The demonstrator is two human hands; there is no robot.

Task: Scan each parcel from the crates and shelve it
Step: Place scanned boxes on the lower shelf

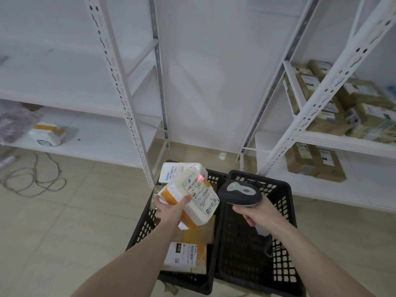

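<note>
My left hand grips a white foam parcel wrapped in orange tape, held over the left black crate. A red scan light falls on the barcode of its label. My right hand grips a grey barcode scanner, its head pointed at the parcel from the right, above the right black crate. In the left crate lie a white parcel at the far end and brown cardboard parcels with labels nearer me. The right crate holds no parcels that I can see.
White metal shelving stands on the left, with one white and orange parcel on a low shelf. The right shelving holds several brown cardboard parcels. A grey cable lies coiled on the tiled floor at left.
</note>
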